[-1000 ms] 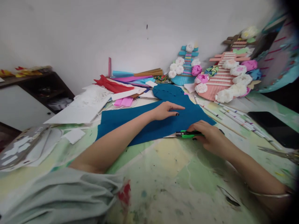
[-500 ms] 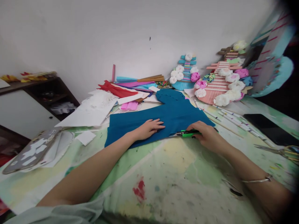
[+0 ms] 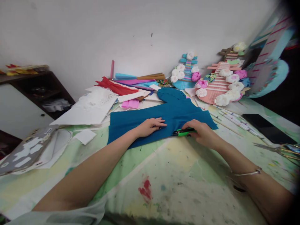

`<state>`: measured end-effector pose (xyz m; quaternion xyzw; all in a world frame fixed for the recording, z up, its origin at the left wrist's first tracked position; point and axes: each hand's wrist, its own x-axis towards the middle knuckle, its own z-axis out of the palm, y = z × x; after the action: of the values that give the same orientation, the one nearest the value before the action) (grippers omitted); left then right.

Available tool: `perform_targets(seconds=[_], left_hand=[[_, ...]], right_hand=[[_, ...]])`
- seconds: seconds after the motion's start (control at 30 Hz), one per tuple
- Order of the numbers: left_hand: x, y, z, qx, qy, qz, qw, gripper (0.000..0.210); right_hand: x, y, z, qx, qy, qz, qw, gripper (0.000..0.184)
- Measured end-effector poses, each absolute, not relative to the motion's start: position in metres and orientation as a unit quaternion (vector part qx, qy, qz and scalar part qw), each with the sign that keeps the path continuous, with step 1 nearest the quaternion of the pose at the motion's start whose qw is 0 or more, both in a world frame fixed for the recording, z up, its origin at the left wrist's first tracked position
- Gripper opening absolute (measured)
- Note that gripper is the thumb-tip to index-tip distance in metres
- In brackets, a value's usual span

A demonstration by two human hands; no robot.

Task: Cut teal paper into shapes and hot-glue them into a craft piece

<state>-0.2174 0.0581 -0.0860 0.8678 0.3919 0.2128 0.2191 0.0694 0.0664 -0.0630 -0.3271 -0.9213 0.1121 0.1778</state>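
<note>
A person is working a green-handled cutter [image 3: 184, 132] along the near edge of a sheet of blue felt [image 3: 178, 114] spread on a paint-spattered table [image 3: 178, 175]. The right hand [image 3: 201, 133] is closing its fingers around the cutter's handle, and over the last second it has been sliding toward nine o'clock, carrying the blade closer to the other hand. The left hand [image 3: 150, 126], which a second ago lay stretched out farther up the felt, is now pressing flat on the sheet's near edge, fingers together, holding nothing, just beside the cutter at its nine o'clock. The cut appears to be advancing along that edge. At three o'clock, scissors [image 3: 278, 149] and a dark phone [image 3: 267, 128] are lying well apart from the work; paper-flower ornaments [image 3: 220, 84] are standing at one o'clock.
</note>
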Motion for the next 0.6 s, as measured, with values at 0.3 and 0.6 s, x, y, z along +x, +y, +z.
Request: perform_targets(seconds=[0.3,0.6], left_hand=[[-0.217,0.060,-0.088,0.876,0.397,0.191,0.197,0.035],[-0.217,0.062,-0.091,0.881,0.400,0.178,0.180,0.038]], right_hand=[[0.065,0.057,-0.065,-0.322,-0.921,0.131,0.174,0.036],[0.066,0.055,-0.064,-0.327,-0.922,0.122,0.168,0.036]])
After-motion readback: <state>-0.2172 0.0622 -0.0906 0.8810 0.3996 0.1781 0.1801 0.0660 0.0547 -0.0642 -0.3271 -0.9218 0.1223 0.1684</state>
